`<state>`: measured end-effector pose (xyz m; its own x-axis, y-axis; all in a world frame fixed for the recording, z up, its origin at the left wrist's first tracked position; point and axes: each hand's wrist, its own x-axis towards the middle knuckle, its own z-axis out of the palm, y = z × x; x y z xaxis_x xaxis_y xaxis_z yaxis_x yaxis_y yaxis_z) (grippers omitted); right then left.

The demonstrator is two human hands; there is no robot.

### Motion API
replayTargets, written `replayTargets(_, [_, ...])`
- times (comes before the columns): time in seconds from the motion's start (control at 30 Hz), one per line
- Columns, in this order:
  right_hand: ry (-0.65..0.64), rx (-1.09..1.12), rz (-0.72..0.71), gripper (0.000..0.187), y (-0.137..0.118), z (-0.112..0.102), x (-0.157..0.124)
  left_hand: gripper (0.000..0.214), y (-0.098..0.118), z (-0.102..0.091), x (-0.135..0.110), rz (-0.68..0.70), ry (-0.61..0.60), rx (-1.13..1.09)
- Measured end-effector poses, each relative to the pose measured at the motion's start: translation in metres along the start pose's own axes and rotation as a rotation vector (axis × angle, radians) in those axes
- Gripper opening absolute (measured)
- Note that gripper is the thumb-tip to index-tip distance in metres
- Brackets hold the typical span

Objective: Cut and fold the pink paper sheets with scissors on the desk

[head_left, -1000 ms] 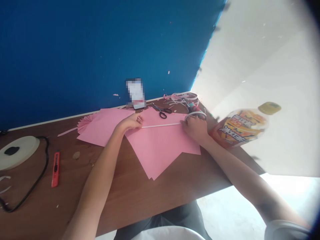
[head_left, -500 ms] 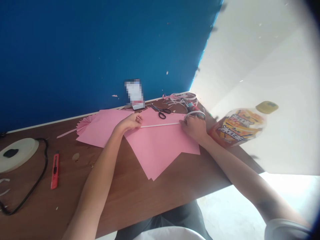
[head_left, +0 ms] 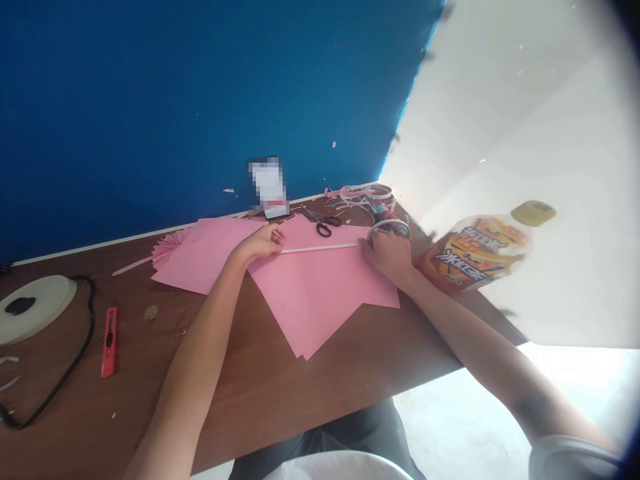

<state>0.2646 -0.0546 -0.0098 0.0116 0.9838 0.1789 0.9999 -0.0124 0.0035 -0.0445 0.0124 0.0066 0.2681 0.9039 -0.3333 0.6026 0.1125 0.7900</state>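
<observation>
A narrow white tape strip (head_left: 320, 249) runs straight between my two hands across the pink paper (head_left: 320, 293). At its left end, my left hand (head_left: 265, 241) pinches the strip with its fingertips. My right hand (head_left: 387, 253) is closed around the other end, by a white tape roll (head_left: 407, 227) that shows behind the knuckles. The paper lies flat on the brown table, with several corners pointing different ways. Just beyond the strip, black-handled scissors (head_left: 325, 225) rest partly on the paper. More pink sheets, one end pleated like a fan (head_left: 167, 248), lie left of my left hand.
A phone (head_left: 273, 190) leans on the blue wall. Curled white strips (head_left: 365, 195) fill the back corner. Right of my right hand stands a tilted-looking drink bottle (head_left: 480, 253). At left are a red box cutter (head_left: 110, 341), a black cord (head_left: 65, 380) and a pale round device (head_left: 45, 307).
</observation>
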Motion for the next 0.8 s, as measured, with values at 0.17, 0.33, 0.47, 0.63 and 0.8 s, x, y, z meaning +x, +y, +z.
replayTargets(0.17, [0.015, 0.003, -0.001, 0.036, 0.0007, 0.0021, 0.0007, 0.043, -0.0027, 0.0001, 0.0014, -0.005, -0.003, 0.0])
replayTargets(0.33, [0.01, -0.002, -0.002, 0.037, 0.0016, 0.003, 0.0008, 0.043, -0.0016, 0.0007, 0.0009, -0.005, 0.0, -0.01])
replayTargets(0.47, [0.013, -0.007, -0.017, 0.038, 0.0028, 0.004, 0.0012, 0.041, 0.0005, 0.0031, 0.0003, -0.009, 0.017, -0.002])
replayTargets(0.63, [0.015, -0.016, -0.021, 0.038, 0.0027, 0.0045, 0.0021, 0.039, 0.0023, 0.0053, 0.0001, 0.0, 0.04, -0.012])
replayTargets(0.8, [0.027, -0.021, -0.016, 0.038, 0.0018, 0.0052, 0.0024, 0.037, 0.0042, 0.0076, -0.0021, -0.004, 0.066, 0.045])
